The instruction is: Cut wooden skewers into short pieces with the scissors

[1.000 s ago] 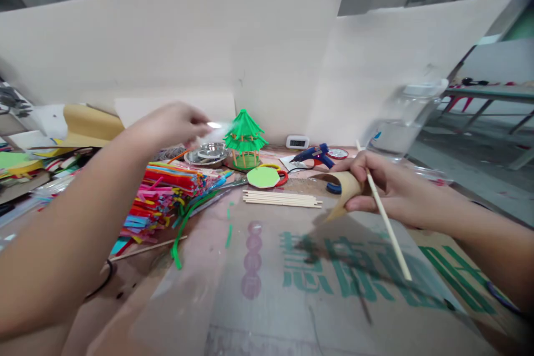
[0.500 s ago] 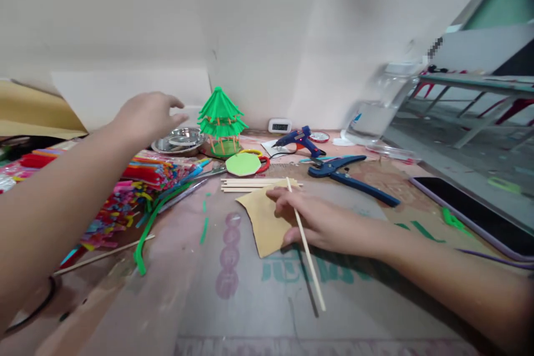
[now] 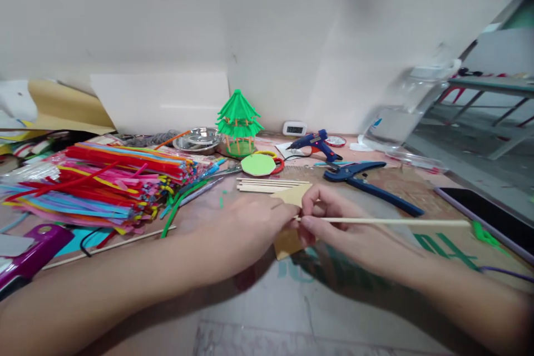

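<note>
A thin wooden stick (image 3: 400, 222) lies almost level in my right hand (image 3: 334, 217), pinched between thumb and fingers near its left end. My left hand (image 3: 250, 222) meets it there, its closed fingers on the stick's tip; the exact grip is partly hidden. Beneath both hands rests a piece of tan paper (image 3: 287, 242), partly covered, perhaps sandpaper. Just behind it several more wooden sticks (image 3: 267, 184) lie side by side. Further back are a light green octagonal disc (image 3: 258, 165) on scissors (image 3: 278, 166) and a small green two-tiered pagoda model (image 3: 238, 122).
Bundles of coloured pipe cleaners (image 3: 104, 189) fill the left, with a purple tool (image 3: 41, 250) in front. Blue cutting pliers (image 3: 367, 181), a glue gun (image 3: 315, 143), a small digital clock (image 3: 294, 128), a clear jug (image 3: 396, 111) and a phone (image 3: 488, 217) stand or lie to the right.
My left hand has come down from the pipe cleaners to meet my right hand. The stick has swung from a steep slant to nearly level, pointing right. The view has shifted left.
</note>
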Tool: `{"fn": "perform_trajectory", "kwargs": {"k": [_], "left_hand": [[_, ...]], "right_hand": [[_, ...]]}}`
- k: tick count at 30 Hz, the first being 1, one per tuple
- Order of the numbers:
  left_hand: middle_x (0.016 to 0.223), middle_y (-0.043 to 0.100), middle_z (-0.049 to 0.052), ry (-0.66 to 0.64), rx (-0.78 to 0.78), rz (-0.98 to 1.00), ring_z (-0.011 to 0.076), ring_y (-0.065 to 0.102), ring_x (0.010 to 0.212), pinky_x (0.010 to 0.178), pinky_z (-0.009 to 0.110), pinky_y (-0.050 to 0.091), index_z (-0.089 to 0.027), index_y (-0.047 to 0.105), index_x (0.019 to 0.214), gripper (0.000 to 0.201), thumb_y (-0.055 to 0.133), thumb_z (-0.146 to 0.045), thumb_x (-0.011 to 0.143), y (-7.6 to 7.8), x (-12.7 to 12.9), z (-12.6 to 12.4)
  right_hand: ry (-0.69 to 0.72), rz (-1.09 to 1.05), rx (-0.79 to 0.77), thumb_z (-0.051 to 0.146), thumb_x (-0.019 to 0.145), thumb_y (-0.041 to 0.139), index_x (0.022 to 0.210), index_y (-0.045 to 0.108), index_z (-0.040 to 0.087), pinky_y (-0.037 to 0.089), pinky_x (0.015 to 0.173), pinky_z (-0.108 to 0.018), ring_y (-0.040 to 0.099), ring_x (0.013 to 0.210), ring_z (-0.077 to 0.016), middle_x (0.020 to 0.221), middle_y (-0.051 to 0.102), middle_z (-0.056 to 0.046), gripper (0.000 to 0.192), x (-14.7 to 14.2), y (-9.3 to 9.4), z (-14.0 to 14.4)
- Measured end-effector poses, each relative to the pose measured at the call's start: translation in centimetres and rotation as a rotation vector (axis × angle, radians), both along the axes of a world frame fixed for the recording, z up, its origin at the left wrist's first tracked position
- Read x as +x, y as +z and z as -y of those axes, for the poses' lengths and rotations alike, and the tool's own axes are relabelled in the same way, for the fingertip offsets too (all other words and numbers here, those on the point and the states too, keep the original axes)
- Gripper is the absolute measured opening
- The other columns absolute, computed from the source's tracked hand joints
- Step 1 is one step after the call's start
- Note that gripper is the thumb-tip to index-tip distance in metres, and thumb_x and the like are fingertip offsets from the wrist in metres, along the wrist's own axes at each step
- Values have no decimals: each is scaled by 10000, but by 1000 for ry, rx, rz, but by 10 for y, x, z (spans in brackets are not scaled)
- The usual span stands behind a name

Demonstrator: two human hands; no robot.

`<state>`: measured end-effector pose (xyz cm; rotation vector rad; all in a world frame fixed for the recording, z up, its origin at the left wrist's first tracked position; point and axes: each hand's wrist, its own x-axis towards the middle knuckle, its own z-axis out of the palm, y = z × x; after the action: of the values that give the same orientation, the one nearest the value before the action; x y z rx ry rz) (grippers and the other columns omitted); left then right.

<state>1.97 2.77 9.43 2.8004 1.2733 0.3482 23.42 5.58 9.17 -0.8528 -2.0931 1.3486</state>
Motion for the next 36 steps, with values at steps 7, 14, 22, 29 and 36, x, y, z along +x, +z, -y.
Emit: {"fn": "perform_trajectory", "kwargs": {"k": [7, 14, 22, 29, 36], "left_hand": [[929, 735, 44, 154, 27, 64, 202, 675, 752, 626, 291, 425, -230, 624, 1024, 201, 429, -264, 989, 6, -19, -11], [755, 717, -34, 355, -119, 251, 169, 631, 638, 592, 264, 405, -234, 538, 1076, 176, 438, -312, 955, 32, -44, -27], [737, 680, -50, 262, -359, 408, 168, 645, 705, 670, 283, 469, -242, 538, 1009, 159, 395, -272, 948, 14, -47, -37], [846, 636, -18, 312, -169, 434, 182, 591, 782, 671, 278, 438, -239, 571, 914, 244, 360, -348, 969, 18, -49, -36], [612, 408, -23, 425, 22, 378, 142, 423, 550, 498, 266, 277, -211, 459, 665, 512, 365, -640, 928, 46, -52, -27]], "right_hand": [[-147, 339, 553, 401, 914, 630, 1131, 614, 224, 532, 907, -439, 650, 1066, -287, 1163, 677, -112, 281, 15, -2, -29], [161, 713, 779, 399, 935, 646, 1069, 663, 216, 504, 754, -383, 626, 922, -272, 1053, 648, -106, 228, 11, -8, -7], [103, 685, 771, 494, 957, 591, 1046, 669, 200, 502, 785, -365, 643, 946, -261, 1065, 685, -102, 316, 15, 9, -11], [-272, 778, 664, 432, 927, 582, 1027, 708, 228, 493, 671, -316, 686, 826, -234, 972, 752, -64, 260, 78, 29, -84], [-303, 803, 708, 436, 923, 566, 1052, 718, 247, 501, 687, -299, 691, 843, -228, 992, 759, -53, 275, 85, 16, -99]]}}
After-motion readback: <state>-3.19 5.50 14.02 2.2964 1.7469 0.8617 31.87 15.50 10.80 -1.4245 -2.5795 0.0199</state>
